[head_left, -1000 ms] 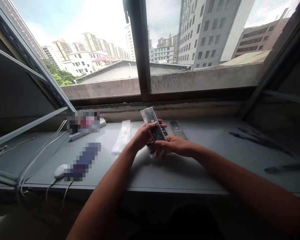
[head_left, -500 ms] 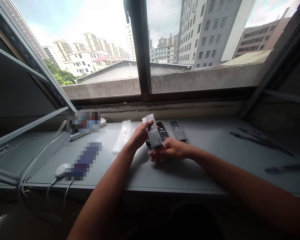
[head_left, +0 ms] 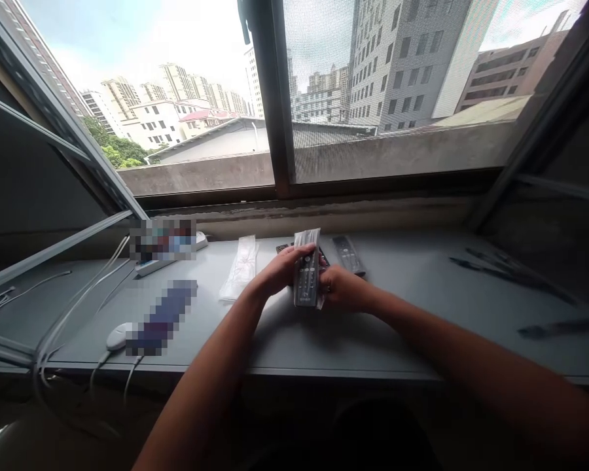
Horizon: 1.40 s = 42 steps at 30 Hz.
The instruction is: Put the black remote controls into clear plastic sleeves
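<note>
A dark remote control in a clear plastic sleeve [head_left: 307, 278] is held nearly upright above the desk. My left hand [head_left: 285, 268] is wrapped round its left side, thumb across the upper front. At its lower right edge, my right hand [head_left: 342, 288] is closed on the sleeve, most of its fingertips hidden. Behind the held remote, parts of other black remotes [head_left: 282, 248] show. Another sleeved remote [head_left: 348, 255] lies on the desk just beyond my right hand. Clear plastic sleeves [head_left: 240, 269] lie flat to the left.
The grey desk [head_left: 397, 347] runs beneath a window. On its left are a white power strip [head_left: 201, 242], a round white charger [head_left: 119, 336], a blurred-out blue item [head_left: 164, 320] and loose cables [head_left: 61, 327]. Dark pens or cables [head_left: 500, 271] lie at the right.
The sleeved remote has turned from a slant to nearly upright. My right hand has moved slightly up and right, its fingers now curled at the sleeve's edge.
</note>
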Each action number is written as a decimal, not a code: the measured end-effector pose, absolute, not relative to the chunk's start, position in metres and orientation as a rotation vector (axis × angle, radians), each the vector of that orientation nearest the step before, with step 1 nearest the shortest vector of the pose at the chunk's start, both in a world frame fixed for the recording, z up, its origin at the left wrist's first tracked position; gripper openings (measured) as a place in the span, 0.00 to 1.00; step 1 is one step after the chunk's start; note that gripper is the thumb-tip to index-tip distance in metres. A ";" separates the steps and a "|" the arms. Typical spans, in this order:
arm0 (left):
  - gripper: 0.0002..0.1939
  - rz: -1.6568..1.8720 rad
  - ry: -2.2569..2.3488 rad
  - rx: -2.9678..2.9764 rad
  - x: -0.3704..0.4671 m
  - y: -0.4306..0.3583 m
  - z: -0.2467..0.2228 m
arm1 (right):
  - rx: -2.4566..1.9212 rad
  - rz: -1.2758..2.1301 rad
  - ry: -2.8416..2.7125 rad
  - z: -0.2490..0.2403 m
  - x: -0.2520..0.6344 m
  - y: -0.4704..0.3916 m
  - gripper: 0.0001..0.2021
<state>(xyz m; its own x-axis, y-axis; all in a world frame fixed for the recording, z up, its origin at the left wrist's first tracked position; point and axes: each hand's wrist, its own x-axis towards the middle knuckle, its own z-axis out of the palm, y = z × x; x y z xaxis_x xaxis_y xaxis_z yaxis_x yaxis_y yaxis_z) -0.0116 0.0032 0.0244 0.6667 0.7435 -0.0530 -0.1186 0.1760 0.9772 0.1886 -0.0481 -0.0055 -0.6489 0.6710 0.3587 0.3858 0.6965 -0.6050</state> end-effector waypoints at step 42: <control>0.29 0.961 0.518 1.210 -0.012 0.016 0.015 | -0.966 1.066 -1.504 0.005 0.181 -0.052 0.44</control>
<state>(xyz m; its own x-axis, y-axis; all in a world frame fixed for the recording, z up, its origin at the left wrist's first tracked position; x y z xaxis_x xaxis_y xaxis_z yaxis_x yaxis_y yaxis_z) -0.0117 0.0162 0.0155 0.5245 0.8387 0.1465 -0.3385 0.0476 0.9398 0.1813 -0.0518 0.0054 -0.1683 0.9462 0.2762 0.0527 0.2885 -0.9560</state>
